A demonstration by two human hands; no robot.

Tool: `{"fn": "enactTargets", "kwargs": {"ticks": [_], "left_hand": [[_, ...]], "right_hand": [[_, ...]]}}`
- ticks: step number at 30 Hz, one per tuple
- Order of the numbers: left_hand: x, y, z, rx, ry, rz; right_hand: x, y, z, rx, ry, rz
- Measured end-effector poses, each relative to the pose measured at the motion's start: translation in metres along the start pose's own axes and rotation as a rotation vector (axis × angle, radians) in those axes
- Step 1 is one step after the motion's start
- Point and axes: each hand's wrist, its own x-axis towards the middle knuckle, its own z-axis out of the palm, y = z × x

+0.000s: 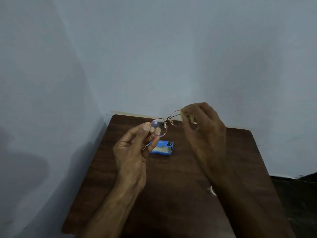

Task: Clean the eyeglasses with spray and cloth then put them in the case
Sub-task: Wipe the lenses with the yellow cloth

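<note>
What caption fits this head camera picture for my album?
Left hand pinches the eyeglasses, right hand holds a cloth on one lens, above the blue case.

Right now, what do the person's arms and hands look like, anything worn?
The left hand and right hand are bare: no gloves or rings visible. Both forearms show no sleeves. A small pale spot by the right wrist is unclear.

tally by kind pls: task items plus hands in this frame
eyeglasses: 1
cloth: 1
case: 1, blue, on the table
hands: 2, left hand and right hand
Total: 5
</note>
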Motion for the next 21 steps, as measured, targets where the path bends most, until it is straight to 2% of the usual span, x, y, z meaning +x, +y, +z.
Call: {"fn": "enactTargets", "kwargs": {"ticks": [5,10,16,21], "left_hand": [[0.001,-0.003,0.012,0.037,0.021,0.033],[0.004,-0.006,0.018,0.058,0.034,0.050],[0.006,-0.009,0.026,0.006,0.057,0.036],[0.013,-0.008,0.036,-0.027,0.062,0.036]], "right_hand": [[-0.011,-0.003,0.000,0.119,-0.084,-0.150],[0.008,0.017,0.004,0.087,-0.037,-0.010],[-0.002,0.016,0.003,0.130,-0.093,-0.159],[0.024,0.041,0.006,0.092,0.026,-0.049]]}}
